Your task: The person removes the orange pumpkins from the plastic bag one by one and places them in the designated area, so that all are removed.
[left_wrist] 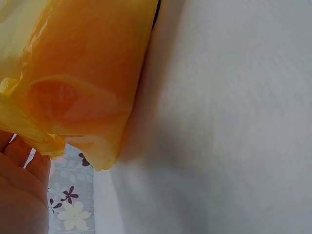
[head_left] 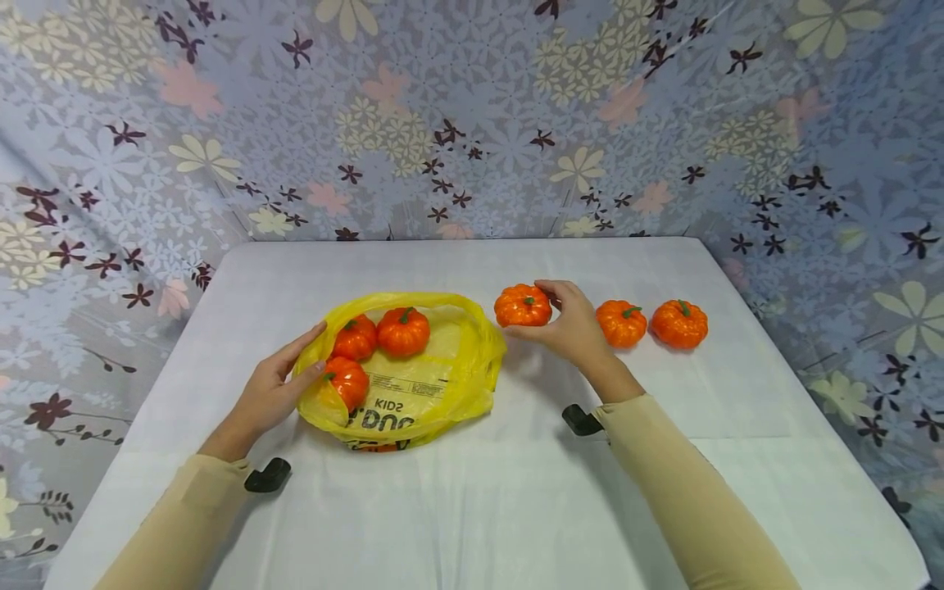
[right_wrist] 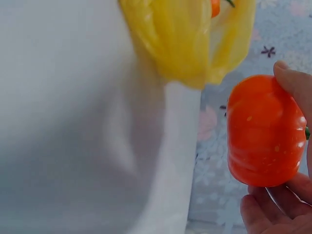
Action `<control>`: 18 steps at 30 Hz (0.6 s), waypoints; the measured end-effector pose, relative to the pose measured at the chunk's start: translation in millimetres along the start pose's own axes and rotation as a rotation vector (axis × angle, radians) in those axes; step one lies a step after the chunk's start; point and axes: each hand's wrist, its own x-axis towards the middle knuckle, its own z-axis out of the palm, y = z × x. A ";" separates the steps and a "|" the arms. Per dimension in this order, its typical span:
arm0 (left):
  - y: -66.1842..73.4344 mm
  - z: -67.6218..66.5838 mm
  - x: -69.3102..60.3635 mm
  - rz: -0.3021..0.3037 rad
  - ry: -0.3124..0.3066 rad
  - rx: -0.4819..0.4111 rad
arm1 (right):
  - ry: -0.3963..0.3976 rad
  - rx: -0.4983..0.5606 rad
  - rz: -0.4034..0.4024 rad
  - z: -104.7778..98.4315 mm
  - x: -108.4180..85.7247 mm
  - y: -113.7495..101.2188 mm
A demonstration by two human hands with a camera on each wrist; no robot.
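My right hand [head_left: 574, 328] holds a small orange pumpkin [head_left: 523, 306] between thumb and fingers, just right of the yellow plastic bag [head_left: 472, 385]. In the right wrist view the same pumpkin [right_wrist: 265, 131] shows its ribbed side, with the green stem partly hidden by the hand. My left hand [head_left: 269, 393] grips the bag's left rim, thumb on the inner side. Inside the wide-mouthed bag lie three pumpkins: one at the back [head_left: 403, 332], one at the left [head_left: 356, 338] and one nearer the front [head_left: 347, 383]. Through the plastic, the left wrist view shows an orange shape [left_wrist: 73, 100].
Two more pumpkins stand on the table to the right, one [head_left: 621, 324] close behind the right hand and another [head_left: 679, 324] beside it. A white cloth covers the table [head_left: 472, 524]. Flowered fabric [head_left: 472, 123] hangs behind and at both sides.
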 end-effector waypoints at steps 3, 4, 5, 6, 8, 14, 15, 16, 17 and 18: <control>-1.4 0.2 -0.2 0.001 0.001 0.002 | 0.018 -0.017 0.027 -3.5 -0.8 9.4; -1.9 0.2 -0.3 0.000 0.002 0.002 | 0.022 -0.018 0.039 -4.5 -1.0 12.2; -2.5 0.3 -0.2 0.002 0.002 0.001 | 0.024 -0.022 0.050 -5.5 -1.0 14.9; -3.0 0.5 -0.3 0.003 0.002 0.002 | 0.024 -0.025 0.061 -6.4 -1.2 17.7; -3.4 0.6 -0.4 0.005 0.003 0.001 | 0.025 -0.033 0.084 -8.1 -1.8 21.8; -3.2 1.2 -0.6 -0.001 -0.002 -0.004 | 0.033 -0.086 0.112 -11.5 -2.8 34.1; -2.9 1.3 -0.7 -0.005 -0.002 -0.005 | 0.035 -0.092 0.117 -11.8 -3.0 36.4; -2.6 1.3 -0.7 -0.007 -0.003 -0.007 | 0.036 -0.100 0.123 -11.9 -3.1 38.5; -2.3 1.5 -0.7 -0.011 -0.004 -0.006 | 0.037 -0.106 0.131 -11.8 -3.3 40.5; -1.9 1.5 -0.8 -0.015 -0.004 -0.006 | 0.036 -0.117 0.138 -11.7 -3.4 42.4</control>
